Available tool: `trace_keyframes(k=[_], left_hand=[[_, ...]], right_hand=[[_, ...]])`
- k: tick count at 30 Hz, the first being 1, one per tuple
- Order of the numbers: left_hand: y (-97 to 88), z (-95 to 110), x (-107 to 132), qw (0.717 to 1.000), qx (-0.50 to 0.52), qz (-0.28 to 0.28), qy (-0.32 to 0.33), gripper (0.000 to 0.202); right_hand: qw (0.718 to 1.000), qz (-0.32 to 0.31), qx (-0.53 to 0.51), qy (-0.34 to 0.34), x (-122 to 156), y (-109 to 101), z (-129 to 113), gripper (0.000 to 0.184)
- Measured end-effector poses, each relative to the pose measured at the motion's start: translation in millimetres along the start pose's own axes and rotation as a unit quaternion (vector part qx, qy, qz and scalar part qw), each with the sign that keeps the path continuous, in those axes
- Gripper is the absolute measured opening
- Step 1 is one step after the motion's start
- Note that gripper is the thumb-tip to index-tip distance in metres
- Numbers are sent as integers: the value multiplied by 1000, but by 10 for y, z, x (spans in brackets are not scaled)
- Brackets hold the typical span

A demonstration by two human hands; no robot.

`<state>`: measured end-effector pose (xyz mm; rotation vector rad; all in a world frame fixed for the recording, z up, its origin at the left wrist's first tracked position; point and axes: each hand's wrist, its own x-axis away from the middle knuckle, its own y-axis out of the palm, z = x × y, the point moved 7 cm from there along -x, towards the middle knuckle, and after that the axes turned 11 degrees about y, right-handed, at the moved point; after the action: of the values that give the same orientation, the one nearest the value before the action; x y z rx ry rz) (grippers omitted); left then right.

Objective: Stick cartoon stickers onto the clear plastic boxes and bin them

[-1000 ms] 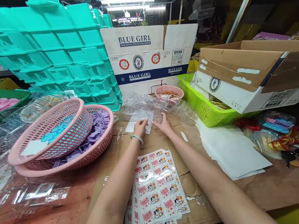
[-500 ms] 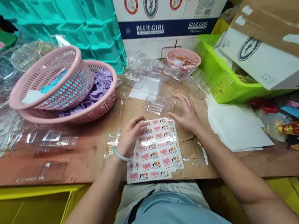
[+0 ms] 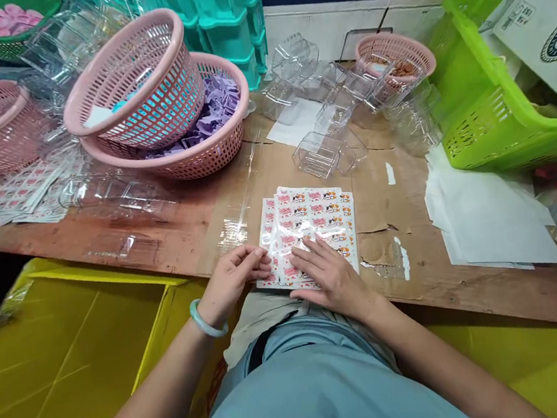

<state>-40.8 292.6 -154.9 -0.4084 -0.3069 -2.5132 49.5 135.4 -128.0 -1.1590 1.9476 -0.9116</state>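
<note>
A small stack of sticker sheets [image 3: 309, 215], printed with pink lettering and cartoon cats, lies on the cardboard near the table's front edge. The sheets overlap unevenly. At their lower left edge my left hand [image 3: 238, 274], with a pale green bangle on its wrist, has thumb and fingers pinched together on a sheet. My right hand [image 3: 330, 273] rests flat over the lower right part of the stack, fingers stretched out, covering some stickers. Just beyond the stack sits a clear plastic box [image 3: 317, 153].
Pink baskets [image 3: 167, 158] with purple and blue pieces stand at left, beside more sticker sheets [image 3: 37, 186]. White paper sheets [image 3: 490, 212] and a lime green basket [image 3: 506, 89] are on the right. More clear boxes and a small pink basket [image 3: 393, 45] lie at the back.
Both hands have come down toward the front of the sticker stack. My right hand now lies flat on it, and my left pinches its lower left edge. The view has tilted downward.
</note>
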Motion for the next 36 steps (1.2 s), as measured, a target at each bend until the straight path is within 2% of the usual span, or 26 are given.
trace_keyframes(k=[1,3,6,9,11,13,19,23,30,36], left_hand=[[-27,-13,17,1000,0,3,-1,42],[-80,-7,46,1000,1,20,6,42],[-50,16,122,1000,1,14,3,41],[176,-55,245,996,24,-60,-61,44],[354,-131,318,987,52,-106,-105,42],[470,-187,333,984,77,-110,-117,36],[614,-201,234,988,128,-59,-71,30],[706,-151,208,991,113,-47,-49,26],[804,-108,162,995,62,-74,-13,25],[868,9,160,989,-29,-125,79,28]], right_hand=[[1000,-14,3,-9,32,10,-27,48],[1000,-21,-1,-16,107,10,-71,40],[999,29,-31,-5,194,-61,-77,26],[995,85,-48,7,218,-150,-42,25],[994,101,-42,3,206,-181,-34,26],[994,103,-36,-5,191,-193,-42,27],[983,153,-92,41,191,-274,-70,38],[970,180,-138,88,193,-285,-58,34],[961,197,-159,113,225,-276,-5,33],[936,200,-235,171,221,-309,56,28]])
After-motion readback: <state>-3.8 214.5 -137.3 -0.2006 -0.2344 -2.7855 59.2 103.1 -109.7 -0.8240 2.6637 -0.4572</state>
